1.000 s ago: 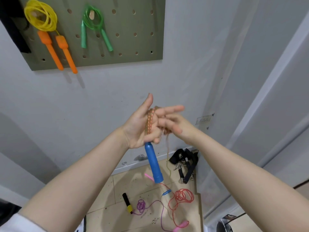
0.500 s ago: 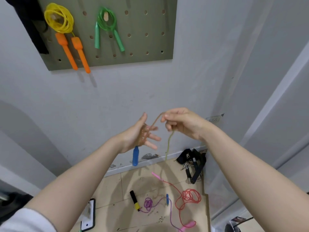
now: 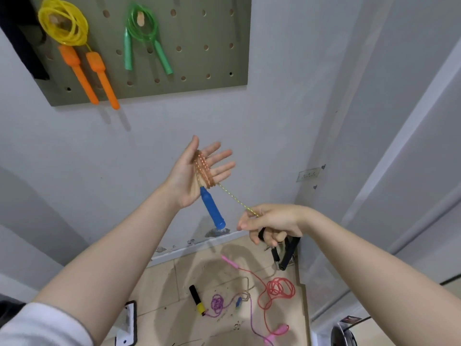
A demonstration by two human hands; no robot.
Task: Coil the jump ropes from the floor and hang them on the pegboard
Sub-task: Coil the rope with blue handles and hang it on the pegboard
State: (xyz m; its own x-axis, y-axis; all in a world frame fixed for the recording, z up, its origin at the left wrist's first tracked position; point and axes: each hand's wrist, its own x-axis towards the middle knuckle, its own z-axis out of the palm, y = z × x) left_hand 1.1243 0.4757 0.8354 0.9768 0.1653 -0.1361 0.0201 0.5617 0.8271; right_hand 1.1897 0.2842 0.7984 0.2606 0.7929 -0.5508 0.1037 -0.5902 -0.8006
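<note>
Braided orange rope (image 3: 204,168) wound round flat left hand (image 3: 197,171), fingers straight and spread, blue handle (image 3: 212,208) dangling; tail pinched in right hand (image 3: 269,221); advisable: keep tension even, laying turns side by side.

Glossy plastic blue handle (image 3: 212,211), braided rope (image 3: 204,168)

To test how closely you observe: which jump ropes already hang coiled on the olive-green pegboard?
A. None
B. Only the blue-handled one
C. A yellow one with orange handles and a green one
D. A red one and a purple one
C: the yellow rope with orange handles and the green rope with green handles hang coiled on the olive-green pegboard, while the red rope and purple rope lie on the floor.
</note>
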